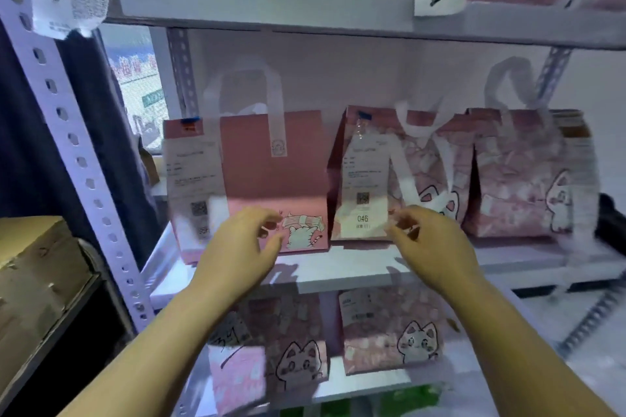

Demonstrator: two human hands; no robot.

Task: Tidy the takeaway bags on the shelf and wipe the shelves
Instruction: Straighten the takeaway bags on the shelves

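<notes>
Three pink takeaway bags with white handles stand on the middle shelf (338, 272). The left bag (267, 176) is plain pink with a receipt stapled to it. The middle bag (403, 176) carries a receipt numbered 046, and the right bag (521, 176) has a cat print. My left hand (237, 247) hovers in front of the left bag's lower edge with loosely curled fingers and holds nothing. My right hand (433, 240) hovers the same way before the middle bag's base. Neither hand clearly touches a bag.
The upper shelf (257, 0) holds more pink bags with receipts marked 3 and 2. Two cat-print bags (386, 332) stand on the lower shelf. A perforated metal upright (81, 162) runs down the left, beside a cardboard box (37, 274). A dark object sits at the far right.
</notes>
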